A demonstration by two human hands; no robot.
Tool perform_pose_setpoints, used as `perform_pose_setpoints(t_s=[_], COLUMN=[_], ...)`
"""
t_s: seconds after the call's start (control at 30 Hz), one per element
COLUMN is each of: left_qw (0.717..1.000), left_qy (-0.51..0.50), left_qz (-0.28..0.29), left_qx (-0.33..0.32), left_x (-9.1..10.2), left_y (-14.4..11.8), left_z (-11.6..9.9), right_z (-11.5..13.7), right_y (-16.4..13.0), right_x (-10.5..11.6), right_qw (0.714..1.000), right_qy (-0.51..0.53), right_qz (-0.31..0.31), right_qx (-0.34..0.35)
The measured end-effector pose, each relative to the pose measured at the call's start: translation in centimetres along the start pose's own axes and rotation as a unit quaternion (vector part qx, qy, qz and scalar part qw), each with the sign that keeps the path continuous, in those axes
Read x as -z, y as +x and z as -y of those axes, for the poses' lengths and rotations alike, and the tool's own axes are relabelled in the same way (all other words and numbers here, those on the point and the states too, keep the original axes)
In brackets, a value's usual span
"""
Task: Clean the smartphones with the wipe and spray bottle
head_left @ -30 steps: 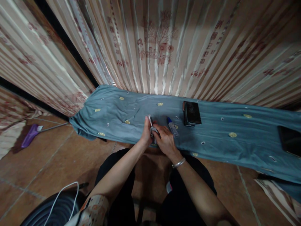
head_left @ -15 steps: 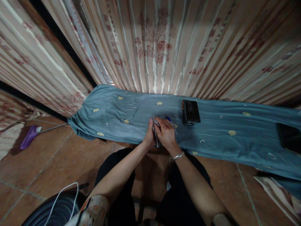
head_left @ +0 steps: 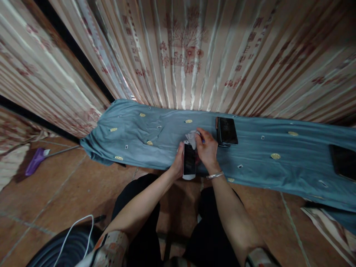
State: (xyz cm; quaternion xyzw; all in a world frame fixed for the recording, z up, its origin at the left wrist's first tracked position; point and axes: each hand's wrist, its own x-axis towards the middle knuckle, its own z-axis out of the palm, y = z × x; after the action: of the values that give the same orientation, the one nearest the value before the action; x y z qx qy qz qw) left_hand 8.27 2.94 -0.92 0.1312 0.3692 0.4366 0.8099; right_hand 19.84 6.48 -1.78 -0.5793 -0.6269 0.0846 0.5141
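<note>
My left hand [head_left: 178, 163] grips a white smartphone [head_left: 189, 161] by its left edge, its dark screen facing up, above the near edge of the teal cloth. Between the fingers of my right hand [head_left: 207, 146] is a crumpled light grey wiping cloth [head_left: 191, 138], just over the phone's upper end. Something blue shows beside my right fingers; I cannot make out what it is. Right of that hand, a small stack of dark phones [head_left: 227, 131] lies on the teal cloth.
The teal patterned cloth [head_left: 161, 144] covers a long narrow surface before a patterned curtain [head_left: 183, 85]. A black tablet-like device [head_left: 343, 161] lies far right. At left on the tiled floor is a purple broom [head_left: 35, 161]; a white cable [head_left: 72, 226] rests on a black round stool-like object [head_left: 65, 246].
The smartphone has turned from edge-on to screen up. My right hand has drawn away from my left, up and to the right, with the grey wiping cloth.
</note>
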Motion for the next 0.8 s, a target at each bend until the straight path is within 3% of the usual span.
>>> perform_pose_setpoints(t_s=[0.17,0.4,0.63,0.8], left_qw=[1.0,0.998,0.999,0.998], left_qy=[-0.01,-0.045,-0.033,-0.026], left_qz=[-0.018,-0.031,-0.027,-0.047], left_qx=[0.002,0.002,-0.009,0.015], left_x=[-0.5,-1.2,-0.4,-0.6], left_y=[-0.4,-1.0,-0.9,-1.2], left_z=[-1.0,-2.2,-2.4,-2.2], right_z=[-0.1,-0.3,-1.2,-0.7], right_y=[-0.8,-1.7,-2.8,-3.6], right_x=[0.9,1.5,0.9,-0.1], right_qw=[0.992,0.979,0.99,0.984], right_qy=[0.088,0.143,-0.027,-0.096], right_qz=[0.028,0.105,0.116,0.095], right_qx=[-0.08,-0.103,0.072,0.117])
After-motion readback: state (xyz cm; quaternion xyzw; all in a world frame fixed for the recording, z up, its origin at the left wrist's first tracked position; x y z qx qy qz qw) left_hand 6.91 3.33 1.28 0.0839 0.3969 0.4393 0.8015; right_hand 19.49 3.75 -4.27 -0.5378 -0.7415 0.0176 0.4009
